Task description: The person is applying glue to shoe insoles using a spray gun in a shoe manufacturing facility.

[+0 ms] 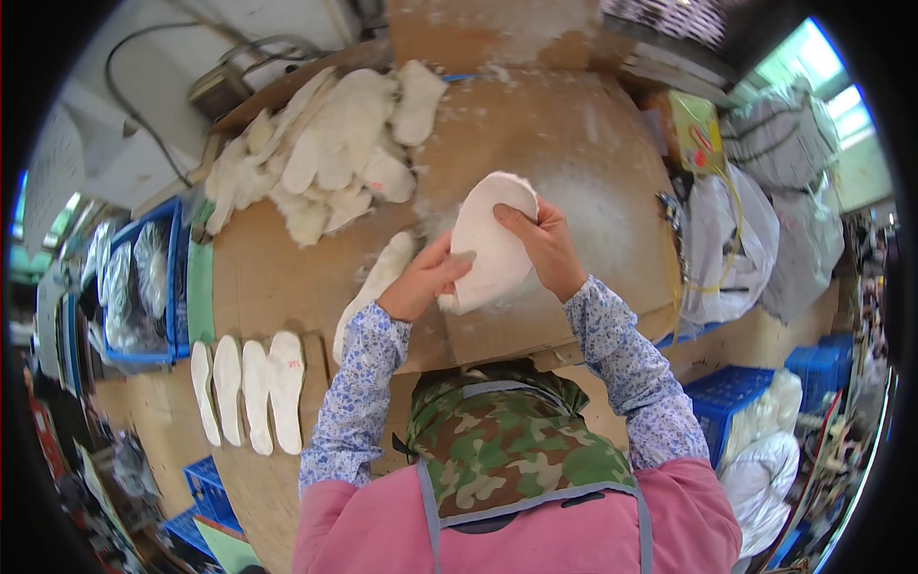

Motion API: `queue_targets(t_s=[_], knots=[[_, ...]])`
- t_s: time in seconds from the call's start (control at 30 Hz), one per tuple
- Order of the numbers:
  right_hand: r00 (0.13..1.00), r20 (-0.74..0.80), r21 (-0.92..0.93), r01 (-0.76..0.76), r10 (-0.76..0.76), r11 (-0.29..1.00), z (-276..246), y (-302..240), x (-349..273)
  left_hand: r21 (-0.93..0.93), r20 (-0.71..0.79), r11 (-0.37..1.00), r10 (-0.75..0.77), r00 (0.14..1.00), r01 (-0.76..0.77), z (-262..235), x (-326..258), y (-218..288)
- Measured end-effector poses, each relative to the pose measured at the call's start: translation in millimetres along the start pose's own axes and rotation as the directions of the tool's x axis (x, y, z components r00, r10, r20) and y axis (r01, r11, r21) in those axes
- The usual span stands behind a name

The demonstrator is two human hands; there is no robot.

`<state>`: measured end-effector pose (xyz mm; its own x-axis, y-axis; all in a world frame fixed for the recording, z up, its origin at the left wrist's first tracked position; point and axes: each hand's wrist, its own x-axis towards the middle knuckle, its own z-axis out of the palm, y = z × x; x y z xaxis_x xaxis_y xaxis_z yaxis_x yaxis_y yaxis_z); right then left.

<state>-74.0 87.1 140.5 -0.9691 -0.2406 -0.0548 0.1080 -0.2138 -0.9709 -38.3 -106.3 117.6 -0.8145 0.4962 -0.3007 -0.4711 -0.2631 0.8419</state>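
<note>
Between my two hands, above the cardboard-covered table [574,287], is a white fleecy insole [490,251], curved and tilted up. My left hand [427,278] grips its lower left edge, thumb on the near face. My right hand [550,247] pinches the upper right edge, thumb on top and fingers behind, partly hidden. Just left of my left hand another insole [381,277] lies on the cardboard, partly covered by my forearm. A heap of loose fleecy insoles [335,143] fills the far left of the table.
Several insoles [256,392] lie in a row at the near left. Blue crates stand at the left [179,277] and right [722,402]. Plastic bags [732,249] and a yellow box [693,129] line the right edge. White fluff dusts the cardboard.
</note>
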Motion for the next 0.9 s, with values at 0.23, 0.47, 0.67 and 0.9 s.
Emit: queue_targets(t_s=[0.23, 0.47, 0.67, 0.9], knots=[[0.923, -0.363, 0.313, -0.012, 0.132, 0.950, -131.2, 9.0, -10.2, 0.033, 0.232, 0.985, -0.170, 0.958, 0.167, 62.6, 46.4, -106.4], [0.847, -0.449, 0.500, -0.027, 0.286, 0.865, -222.7, 47.0, -35.6, -0.293, -0.261, 0.949, -0.198, 0.945, 0.118, 98.2, 70.1, -141.4], [0.839, -0.470, 0.259, -0.166, 0.274, 0.951, -251.6, 91.2, -56.9, 0.497, -0.352, 0.867, 0.248, 0.903, -0.044, 56.6, 75.5, -144.7], [0.735, -0.597, -0.613, -0.161, -0.321, 0.773, -350.3, 88.5, -54.9, 0.538, -0.492, 0.837, 0.213, 0.844, 0.102, 49.4, 83.7, -125.7]])
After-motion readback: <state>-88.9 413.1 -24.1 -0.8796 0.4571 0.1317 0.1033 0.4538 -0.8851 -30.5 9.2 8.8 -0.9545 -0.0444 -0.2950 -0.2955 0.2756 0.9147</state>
